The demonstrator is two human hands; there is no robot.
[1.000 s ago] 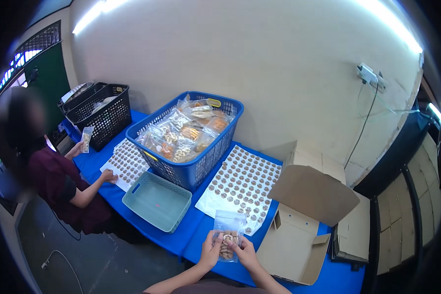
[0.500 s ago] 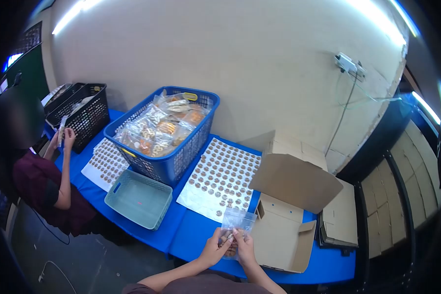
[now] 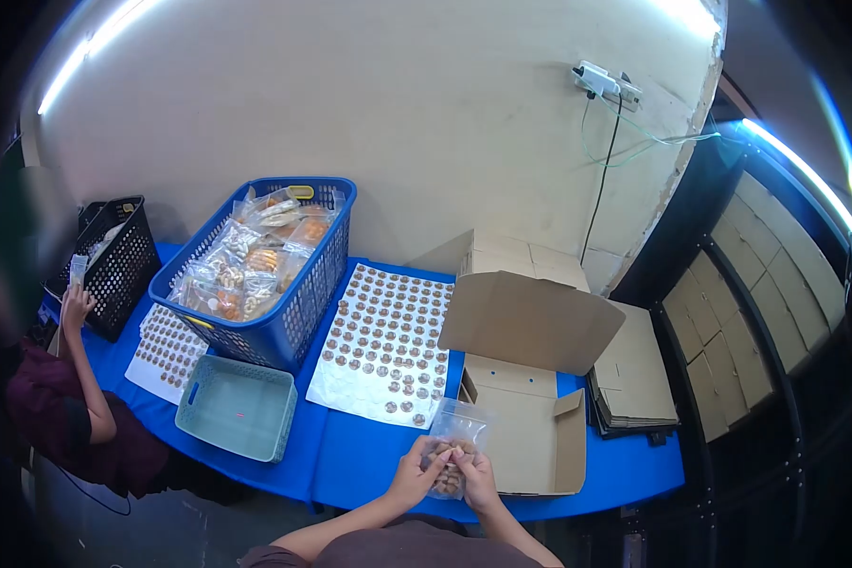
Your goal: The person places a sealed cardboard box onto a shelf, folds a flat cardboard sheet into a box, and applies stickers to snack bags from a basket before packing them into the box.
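A clear plastic bag of brown snack pieces (image 3: 461,434) is held low in front of me. My left hand (image 3: 415,474) pinches its left side, and my right hand (image 3: 477,481) grips the right side. Both thumbs meet near the middle of the bag; whether anything small lies between them is hidden. Just beyond the bag, a white sheet of round brown stickers (image 3: 381,333) lies on the blue-covered table (image 3: 369,466). An open cardboard box (image 3: 516,428) stands right beside my right hand, its lid raised at the back.
A blue basket (image 3: 318,270) full of bagged snacks stands at the back. Left of centre are a grey-green tray (image 3: 235,409) and another sticker sheet (image 3: 166,355). Flattened cardboard (image 3: 639,369) is stacked at right. At far left, a person (image 3: 76,407) holds a small bag by a black basket (image 3: 128,270).
My view has turned right, so the table's things appear further left. Both hands still hold the bag, and more of its brown contents shows. The other person's raised hand has shifted.
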